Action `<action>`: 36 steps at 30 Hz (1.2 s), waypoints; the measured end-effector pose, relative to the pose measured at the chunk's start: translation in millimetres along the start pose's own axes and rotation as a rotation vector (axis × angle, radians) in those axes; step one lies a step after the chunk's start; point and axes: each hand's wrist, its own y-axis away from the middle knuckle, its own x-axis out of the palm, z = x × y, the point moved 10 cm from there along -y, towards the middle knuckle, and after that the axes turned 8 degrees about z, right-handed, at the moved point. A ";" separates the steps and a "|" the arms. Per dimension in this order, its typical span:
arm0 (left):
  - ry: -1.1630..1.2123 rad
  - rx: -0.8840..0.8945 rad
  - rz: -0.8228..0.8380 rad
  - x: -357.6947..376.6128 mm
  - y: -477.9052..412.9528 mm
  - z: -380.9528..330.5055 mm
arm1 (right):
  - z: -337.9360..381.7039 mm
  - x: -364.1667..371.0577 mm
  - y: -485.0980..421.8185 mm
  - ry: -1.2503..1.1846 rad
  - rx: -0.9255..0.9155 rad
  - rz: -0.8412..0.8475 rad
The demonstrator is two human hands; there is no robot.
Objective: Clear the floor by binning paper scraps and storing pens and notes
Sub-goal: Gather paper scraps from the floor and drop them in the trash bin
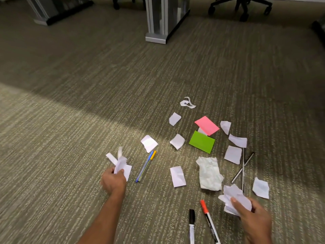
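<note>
Both hands full: left hand [112, 180] grips paper scraps [121, 164], right hand [253, 219] clutches a wad [235, 199]. Nearest loose scrap [149, 143] lies up-right of left hand, probably next; no bin visible.

Left hand [112, 180]: bare. Left forearm [105, 217]: bare along its whole visible length, running to the near edge. Right hand [253, 217]: bare, in frame from the wrist only, near right corner. Thumbnail visible, cut short.
</note>
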 end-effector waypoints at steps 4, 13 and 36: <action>0.100 0.006 -0.062 -11.2 19.8 -5.8 | 8.2 2.6 4.3 -0.020 -0.015 0.020; 0.284 0.228 0.417 76.9 123.4 -62.6 | 10.2 3.0 3.8 -0.049 -0.084 0.046; -0.114 0.022 0.546 161.7 153.5 -42.5 | 10.2 -11.1 -2.9 0.058 -0.063 0.097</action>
